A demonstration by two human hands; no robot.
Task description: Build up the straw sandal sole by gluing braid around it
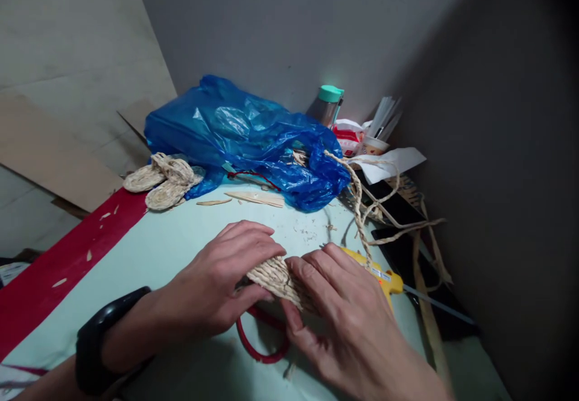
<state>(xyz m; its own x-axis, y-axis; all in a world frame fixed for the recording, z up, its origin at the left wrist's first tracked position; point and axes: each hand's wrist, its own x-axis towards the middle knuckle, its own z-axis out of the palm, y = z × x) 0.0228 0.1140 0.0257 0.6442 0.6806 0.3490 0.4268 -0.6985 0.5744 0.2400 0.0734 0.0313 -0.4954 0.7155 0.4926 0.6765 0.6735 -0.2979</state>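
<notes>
Between my two hands is a small coiled piece of braided straw [277,277], pale and ridged, partly covered by fingers. My left hand [230,274] grips its left end, thumb below and fingers above. Closed on the right end is my right hand [339,304], its fingertips pressing on the braid. Below the straw piece, the red loop handles of scissors [262,353] lie on the table; the blades are hidden. A yellow glue gun [386,280] with a glue stick in its back lies behind my right hand, partly covered by it.
A blue plastic bag [226,129] rests against the wall. Small woven straw slippers [167,181] lie at the left by a red strip [85,256]. Straw cord [359,208] trails at the right. Behind stand a green-lidded bottle [328,102] and a cup of glue sticks [375,143].
</notes>
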